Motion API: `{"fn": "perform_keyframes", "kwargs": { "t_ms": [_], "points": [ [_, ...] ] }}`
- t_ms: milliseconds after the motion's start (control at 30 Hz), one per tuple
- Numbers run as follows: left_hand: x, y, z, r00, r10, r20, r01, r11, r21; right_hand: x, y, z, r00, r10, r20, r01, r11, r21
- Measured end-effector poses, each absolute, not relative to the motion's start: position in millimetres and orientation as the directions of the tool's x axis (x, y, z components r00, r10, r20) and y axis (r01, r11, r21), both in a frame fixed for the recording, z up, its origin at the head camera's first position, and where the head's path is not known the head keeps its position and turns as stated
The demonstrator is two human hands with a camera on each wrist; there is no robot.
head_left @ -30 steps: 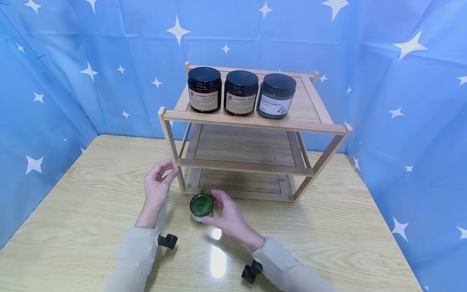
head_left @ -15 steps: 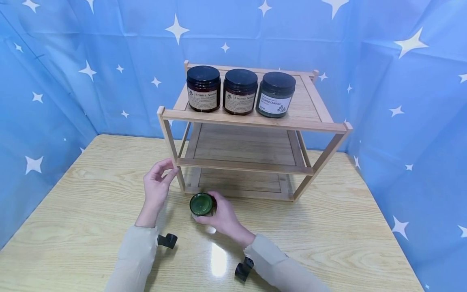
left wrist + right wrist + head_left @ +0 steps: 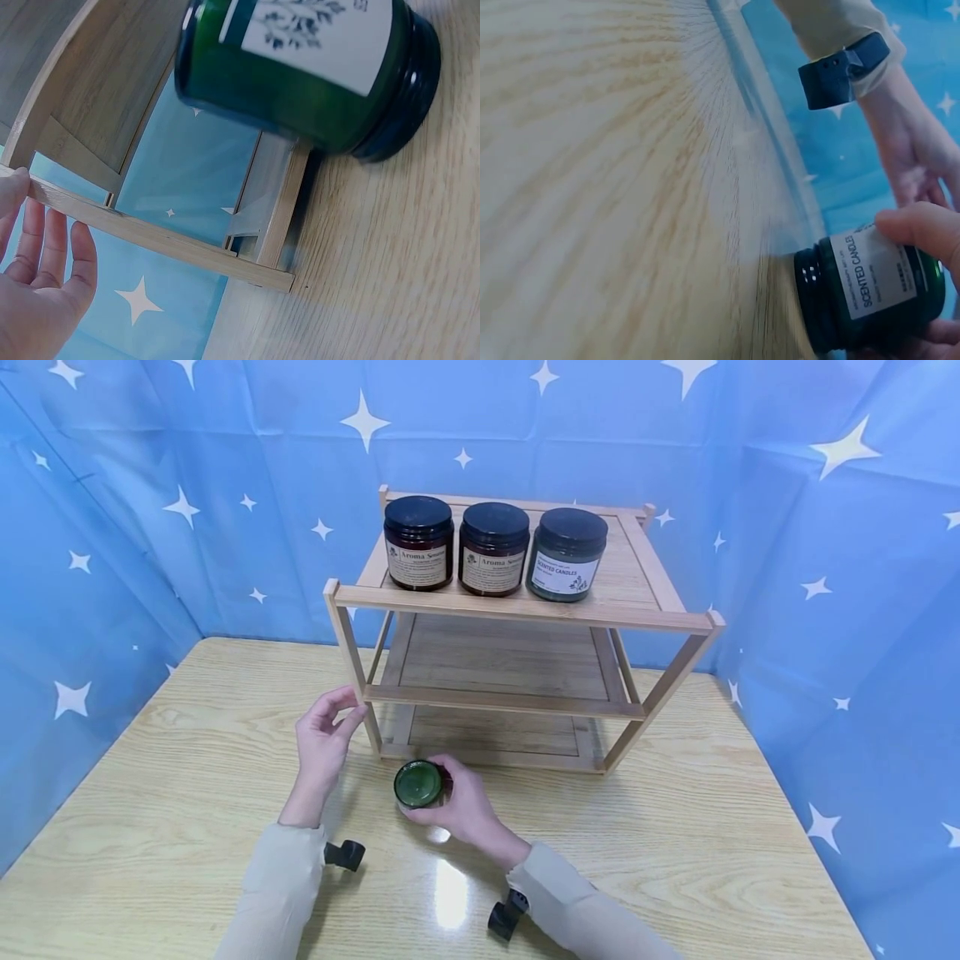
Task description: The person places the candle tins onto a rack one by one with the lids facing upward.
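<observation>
My right hand [image 3: 467,807] grips a green glass candle jar [image 3: 417,783] on the table, in front of the wooden rack [image 3: 517,617]. The jar is upside down, its green glass base facing up and its dark lid toward the tabletop. In the right wrist view my thumb [image 3: 919,227] lies over the white "Scented Candles" label [image 3: 870,270], with fingers below the glass. With thumb and fingertips, my left hand [image 3: 322,739] pinches the rack's front left post [image 3: 142,229]. The same jar [image 3: 300,97] looms large in the left wrist view.
Three lidded candle jars stand along the rack's top tier: two brown ones [image 3: 418,545] [image 3: 494,550] and a green one [image 3: 567,556]. Beneath are two lower tiers, the middle shelf [image 3: 502,656] and bottom shelf [image 3: 491,729]. A blue starred curtain [image 3: 225,527] surrounds the wood-grain table [image 3: 675,860].
My right hand has come in from the right and gripped the upside-down jar, which has since shifted very slightly right. My left hand keeps its place at the post.
</observation>
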State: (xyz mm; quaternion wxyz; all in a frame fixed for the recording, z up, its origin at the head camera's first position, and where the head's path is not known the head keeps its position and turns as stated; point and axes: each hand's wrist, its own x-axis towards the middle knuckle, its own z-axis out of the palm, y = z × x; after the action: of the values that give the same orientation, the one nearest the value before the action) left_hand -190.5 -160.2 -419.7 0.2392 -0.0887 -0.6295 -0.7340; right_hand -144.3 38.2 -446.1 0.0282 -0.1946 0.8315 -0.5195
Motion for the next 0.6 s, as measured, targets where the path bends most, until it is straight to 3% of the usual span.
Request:
{"fn": "perform_keyframes", "kwargs": {
  "t_ms": [600],
  "points": [
    [-191.4, -160.4, -420.8, -0.862, -0.233, 0.451, 0.483, -0.104, 0.869, -133.0, 73.6, -437.8, -0.937, -0.312, 0.158, -0.271, 0.359, -0.893]
  ]
}}
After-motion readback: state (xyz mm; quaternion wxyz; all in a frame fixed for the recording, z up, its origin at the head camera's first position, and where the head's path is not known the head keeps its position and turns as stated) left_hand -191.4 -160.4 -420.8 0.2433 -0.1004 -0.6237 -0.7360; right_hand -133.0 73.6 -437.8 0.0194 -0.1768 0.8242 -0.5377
